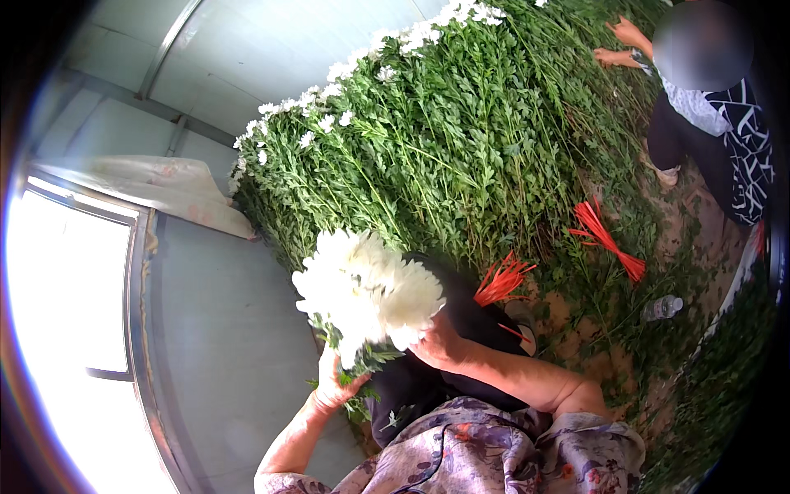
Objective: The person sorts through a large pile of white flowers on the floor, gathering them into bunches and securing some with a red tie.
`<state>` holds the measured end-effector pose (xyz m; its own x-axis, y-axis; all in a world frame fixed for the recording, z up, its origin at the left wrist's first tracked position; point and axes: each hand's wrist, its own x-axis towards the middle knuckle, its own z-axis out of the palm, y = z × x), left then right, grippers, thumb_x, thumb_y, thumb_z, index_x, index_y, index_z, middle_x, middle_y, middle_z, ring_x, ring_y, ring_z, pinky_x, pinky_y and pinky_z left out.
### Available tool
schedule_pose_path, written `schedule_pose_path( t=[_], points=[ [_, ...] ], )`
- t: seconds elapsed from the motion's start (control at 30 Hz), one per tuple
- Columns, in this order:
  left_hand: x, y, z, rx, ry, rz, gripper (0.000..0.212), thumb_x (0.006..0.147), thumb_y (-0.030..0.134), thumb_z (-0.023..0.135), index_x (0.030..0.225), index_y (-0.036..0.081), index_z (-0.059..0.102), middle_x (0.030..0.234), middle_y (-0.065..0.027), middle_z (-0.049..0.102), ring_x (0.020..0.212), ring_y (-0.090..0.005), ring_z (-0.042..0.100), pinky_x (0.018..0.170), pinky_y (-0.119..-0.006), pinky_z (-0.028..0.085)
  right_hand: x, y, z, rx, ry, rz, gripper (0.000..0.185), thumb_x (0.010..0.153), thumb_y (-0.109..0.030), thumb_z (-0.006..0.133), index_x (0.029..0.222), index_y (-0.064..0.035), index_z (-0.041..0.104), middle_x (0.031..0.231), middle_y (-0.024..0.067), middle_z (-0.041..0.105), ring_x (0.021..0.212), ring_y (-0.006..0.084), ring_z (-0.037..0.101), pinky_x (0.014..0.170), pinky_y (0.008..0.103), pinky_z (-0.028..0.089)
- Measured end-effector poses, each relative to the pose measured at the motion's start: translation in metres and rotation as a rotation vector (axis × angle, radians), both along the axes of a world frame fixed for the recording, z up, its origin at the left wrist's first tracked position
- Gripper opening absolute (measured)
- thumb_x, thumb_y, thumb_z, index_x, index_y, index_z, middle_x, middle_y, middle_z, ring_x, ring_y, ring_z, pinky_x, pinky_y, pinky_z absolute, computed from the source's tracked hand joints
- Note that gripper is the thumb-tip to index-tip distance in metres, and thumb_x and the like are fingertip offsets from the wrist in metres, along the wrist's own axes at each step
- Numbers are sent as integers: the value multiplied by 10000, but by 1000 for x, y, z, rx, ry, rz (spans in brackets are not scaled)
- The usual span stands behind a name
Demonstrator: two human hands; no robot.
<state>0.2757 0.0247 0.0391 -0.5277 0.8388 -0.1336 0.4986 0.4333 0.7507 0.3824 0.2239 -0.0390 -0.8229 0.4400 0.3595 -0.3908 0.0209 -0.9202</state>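
Observation:
A bunch of white chrysanthemums (364, 290) is held up over my lap, its large blooms pressed together. Around the leafy stems just under the heads, my left hand (336, 380) is closed, thumb showing in front. My right hand (439, 346) is at the right side of the blooms, its fingertips partly hidden behind petals; whether it grips a flower or only touches the heads is unclear. Right of the bunch, a bundle of red plastic ties (503, 281) lies by my dark trousers (407, 395).
A big heap of cut chrysanthemums (444, 148) lies ahead along the wall (228, 346). A second red tie bundle (608, 241) and a plastic bottle (663, 307) are on the leaf-strewn floor at right. Another person (697, 117) bends over the heap, top right. A bright window (68, 278) is left.

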Motion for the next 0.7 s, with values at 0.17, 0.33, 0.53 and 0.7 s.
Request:
schedule_pose_path(
  t=[0.17, 0.33, 0.53, 0.7],
  points=[
    [-6, -32, -13, -144, 168, -136, 468, 765, 129, 711, 1204, 59, 566, 1107, -57, 616, 1016, -170, 583, 861, -337, 487, 22, 9, 8, -455, -24, 424, 368, 894, -178, 570, 1247, -75, 545, 1231, 98, 550, 1133, 255, 535, 1019, 414, 390],
    [12, -41, -29, 71, -255, 294, 476, 770, 113, 718, 1215, 80, 552, 1146, -81, 596, 999, -222, 594, 774, -381, 519, 38, 13, 25, 376, 202, -10, 536, 814, -318, 735, 1208, -4, 553, 1166, 150, 578, 1050, 281, 568, 863, 430, 477],
    [33, 38, -23, 38, 644, -207, 775, 589, 33, 761, 1294, 44, 437, 1086, -217, 550, 897, -403, 584, 722, -421, 510, 20, -11, 26, -959, -16, 395, 457, 795, -173, 780, 1168, -11, 570, 1080, 84, 639, 996, 184, 605, 865, 303, 513],
    [43, 57, 13, -121, 379, 48, 1366, 461, 210, 953, 1472, 14, 56, 1337, -192, 458, 1158, -325, 531, 1034, -387, 417, 5, 6, -11, -1156, -33, 325, 328, 893, -171, 648, 1174, -12, 588, 1117, 111, 651, 1058, 210, 614, 950, 364, 478]
  ],
)
